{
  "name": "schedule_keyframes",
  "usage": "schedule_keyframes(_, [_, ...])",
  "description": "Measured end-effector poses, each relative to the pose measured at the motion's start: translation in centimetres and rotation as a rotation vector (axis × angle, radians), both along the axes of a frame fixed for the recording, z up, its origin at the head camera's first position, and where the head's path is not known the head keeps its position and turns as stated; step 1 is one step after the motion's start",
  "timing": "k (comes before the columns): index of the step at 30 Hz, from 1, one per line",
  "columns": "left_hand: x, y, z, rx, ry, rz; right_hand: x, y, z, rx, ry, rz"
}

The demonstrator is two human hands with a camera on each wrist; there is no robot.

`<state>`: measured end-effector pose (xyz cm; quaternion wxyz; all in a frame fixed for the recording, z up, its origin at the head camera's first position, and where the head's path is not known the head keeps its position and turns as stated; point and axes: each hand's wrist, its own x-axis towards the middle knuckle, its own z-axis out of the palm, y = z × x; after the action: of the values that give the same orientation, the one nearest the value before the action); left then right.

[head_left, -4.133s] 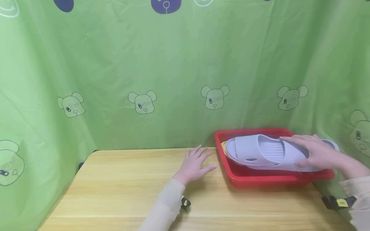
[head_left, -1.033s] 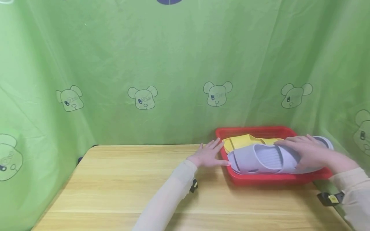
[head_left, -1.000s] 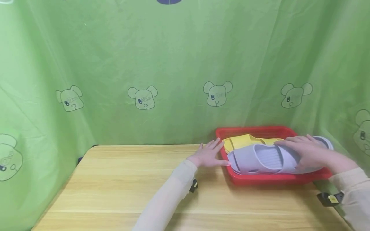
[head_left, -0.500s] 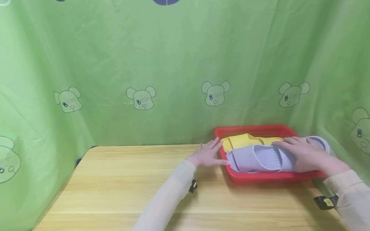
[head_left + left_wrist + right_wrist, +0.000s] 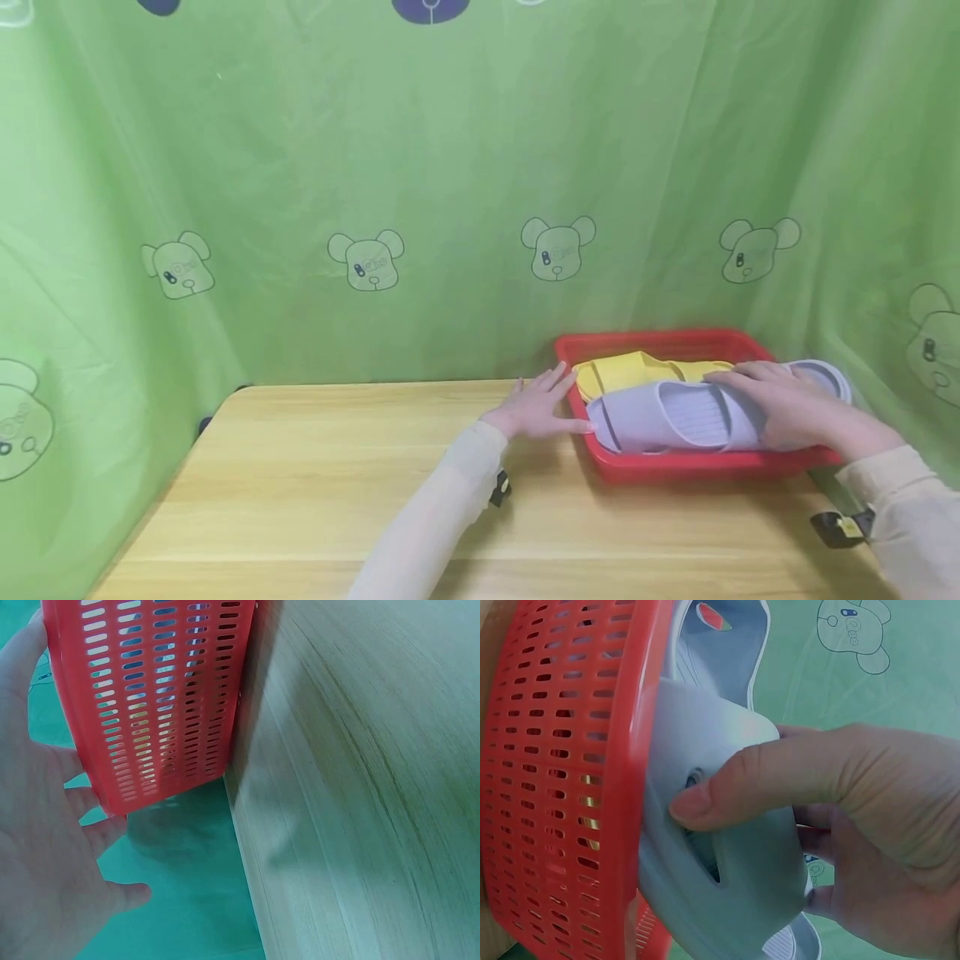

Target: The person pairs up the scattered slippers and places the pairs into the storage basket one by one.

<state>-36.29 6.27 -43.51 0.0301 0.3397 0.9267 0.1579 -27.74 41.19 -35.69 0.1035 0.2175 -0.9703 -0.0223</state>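
Note:
A pair of pale lilac-grey slippers [image 5: 633,415] lies lengthwise along the near side of a red basket [image 5: 697,468]. Their right end leans up over the basket's right side. My right hand [image 5: 791,408] grips them by the strap at the right; the right wrist view shows the thumb [image 5: 757,776] pressed on the strap and the fingers behind it. Behind them in the basket are yellow slippers [image 5: 622,372], partly covered. My left hand [image 5: 534,410] is spread at the basket's left rim, thumb and fingertips touching or very near it.
The basket stands at the back right of a wooden table [image 5: 337,483], close to a green curtain [image 5: 450,167] printed with bear heads. The curtain also hangs along both sides. In the left wrist view, the basket's slotted wall [image 5: 154,697] rises beside the table edge.
Over four seconds the lilac-grey slippers have come down into the near side, uncovering the yellow ones. My left hand has moved right to the rim. Lately my right hand has shifted slightly left.

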Motion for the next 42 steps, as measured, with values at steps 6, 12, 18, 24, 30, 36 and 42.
schedule_keyframes(6, [0.2,0.0,-0.2,0.01,-0.003,0.003,0.0,0.1,-0.1,-0.003,-0.014,0.003])
schedule_keyframes(12, [0.1,0.0,-0.3,0.018,-0.008,0.006,-0.3,0.4,-0.4,0.005,0.008,0.012])
schedule_keyframes(18, [0.0,0.1,-0.4,0.019,-0.007,-0.002,-0.1,0.5,-0.8,0.035,0.053,0.036])
schedule_keyframes(24, [-0.1,0.0,-0.4,0.026,0.008,0.005,0.0,0.6,-1.1,0.043,0.103,0.072])
schedule_keyframes(30, [-0.1,0.3,-0.7,0.02,0.007,0.007,0.1,0.7,-1.1,-0.02,0.034,0.036])
schedule_keyframes(36, [-0.2,0.4,-1.0,0.027,0.021,0.004,0.3,0.3,-0.9,-0.077,-0.039,-0.02])
schedule_keyframes(42, [-0.2,0.3,-0.9,0.042,0.01,0.001,0.0,-0.2,-1.1,-0.119,-0.036,-0.073])
